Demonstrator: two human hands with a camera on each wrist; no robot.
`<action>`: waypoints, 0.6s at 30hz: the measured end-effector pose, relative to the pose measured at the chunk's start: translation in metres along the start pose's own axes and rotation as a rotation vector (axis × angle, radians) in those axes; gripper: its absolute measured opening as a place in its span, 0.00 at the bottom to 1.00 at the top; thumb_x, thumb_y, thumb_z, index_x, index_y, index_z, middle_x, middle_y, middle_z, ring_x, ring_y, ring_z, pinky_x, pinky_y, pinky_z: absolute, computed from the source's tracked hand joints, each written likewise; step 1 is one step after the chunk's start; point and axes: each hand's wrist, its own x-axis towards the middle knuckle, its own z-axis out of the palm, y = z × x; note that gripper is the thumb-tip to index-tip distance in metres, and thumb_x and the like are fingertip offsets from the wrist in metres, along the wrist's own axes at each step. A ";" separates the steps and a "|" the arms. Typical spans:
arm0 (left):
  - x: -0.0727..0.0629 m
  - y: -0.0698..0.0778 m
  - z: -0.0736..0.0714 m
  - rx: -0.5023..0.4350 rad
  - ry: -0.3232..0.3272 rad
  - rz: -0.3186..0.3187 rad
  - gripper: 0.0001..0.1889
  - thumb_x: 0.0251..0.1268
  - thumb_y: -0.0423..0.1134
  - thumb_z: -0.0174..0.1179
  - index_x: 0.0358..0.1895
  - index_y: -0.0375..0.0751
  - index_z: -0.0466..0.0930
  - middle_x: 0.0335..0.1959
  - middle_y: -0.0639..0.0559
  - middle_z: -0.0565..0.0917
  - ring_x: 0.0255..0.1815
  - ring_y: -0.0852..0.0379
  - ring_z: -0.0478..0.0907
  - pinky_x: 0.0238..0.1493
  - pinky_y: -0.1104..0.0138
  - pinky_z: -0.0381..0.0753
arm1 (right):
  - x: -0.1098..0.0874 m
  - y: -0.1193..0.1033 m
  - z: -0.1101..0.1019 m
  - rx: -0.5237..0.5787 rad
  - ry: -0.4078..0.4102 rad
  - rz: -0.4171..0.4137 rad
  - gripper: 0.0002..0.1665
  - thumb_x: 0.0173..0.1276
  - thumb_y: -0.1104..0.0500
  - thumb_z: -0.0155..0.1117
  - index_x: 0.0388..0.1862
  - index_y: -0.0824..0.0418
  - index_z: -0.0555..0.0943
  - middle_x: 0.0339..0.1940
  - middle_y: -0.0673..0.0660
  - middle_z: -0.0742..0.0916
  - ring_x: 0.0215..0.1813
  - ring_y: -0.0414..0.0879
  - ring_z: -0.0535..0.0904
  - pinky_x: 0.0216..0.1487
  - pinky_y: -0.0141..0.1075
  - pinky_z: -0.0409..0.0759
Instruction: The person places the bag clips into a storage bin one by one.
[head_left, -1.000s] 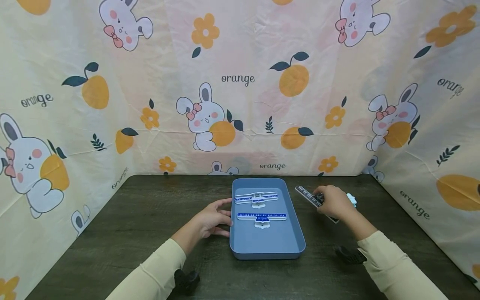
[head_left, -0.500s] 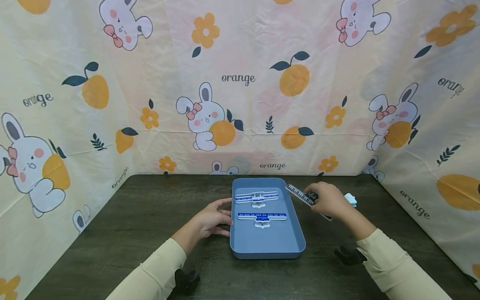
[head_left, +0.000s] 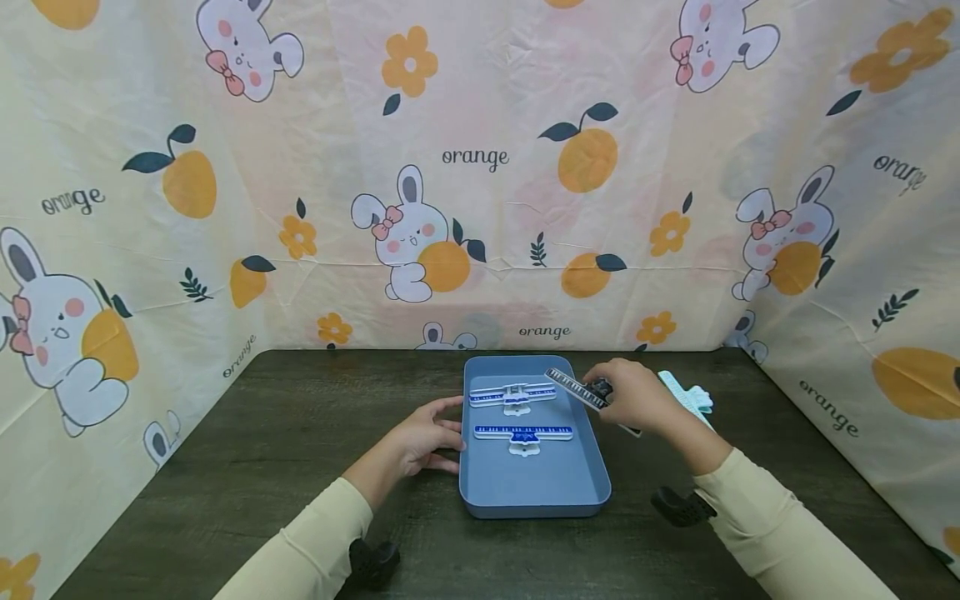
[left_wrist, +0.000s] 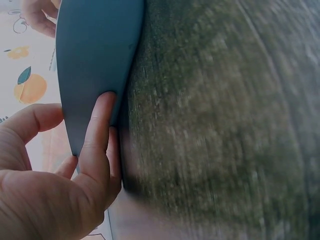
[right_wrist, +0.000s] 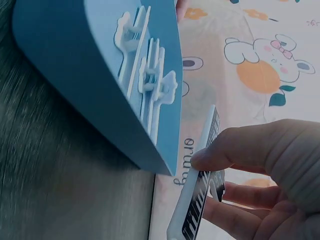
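My right hand (head_left: 633,398) pinches a long black-and-white clip (head_left: 573,388) with ruler-like markings between thumb and fingers. In the head view the clip slants, its far end overlapping the right rim of a blue tray (head_left: 532,483). The right wrist view shows the thumb on the edge of this ruler clip (right_wrist: 192,200), beside the tray wall. Two blue-and-white ruler clips lie crosswise in the tray, one farther back (head_left: 487,398) and one nearer (head_left: 487,432). Against the tray's left outer wall rest the fingers of my left hand (head_left: 431,437), mostly extended.
A mint-coloured clip (head_left: 678,388) lies on the dark wooden table (head_left: 300,442), right of the tray and partly behind the right hand. A cloth (head_left: 510,217) printed with rabbits and oranges stands around the table's back and sides.
My right hand has moved left with the black-and-white ruler clip, from the table's right side to over the tray's right rim. More of the mint-coloured clip now shows. The left hand stays put.
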 end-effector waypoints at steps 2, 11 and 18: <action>0.000 0.000 0.000 -0.003 -0.004 0.004 0.44 0.53 0.16 0.59 0.75 0.45 0.58 0.56 0.35 0.76 0.44 0.46 0.83 0.34 0.51 0.85 | 0.002 -0.003 0.002 -0.005 0.001 -0.004 0.25 0.44 0.68 0.75 0.46 0.65 0.85 0.39 0.59 0.85 0.34 0.47 0.77 0.32 0.40 0.77; 0.001 -0.001 0.001 0.004 0.003 0.004 0.44 0.53 0.17 0.59 0.74 0.45 0.58 0.55 0.36 0.78 0.42 0.47 0.83 0.33 0.53 0.86 | 0.008 -0.021 0.009 -0.014 -0.031 -0.048 0.24 0.44 0.69 0.76 0.45 0.64 0.85 0.43 0.60 0.85 0.41 0.50 0.78 0.37 0.44 0.78; 0.001 -0.002 0.000 -0.001 0.006 0.004 0.44 0.53 0.17 0.59 0.75 0.45 0.58 0.56 0.36 0.76 0.42 0.47 0.83 0.33 0.53 0.86 | 0.016 -0.035 0.019 -0.018 -0.084 -0.110 0.24 0.43 0.70 0.75 0.44 0.64 0.86 0.41 0.57 0.86 0.43 0.50 0.78 0.42 0.46 0.79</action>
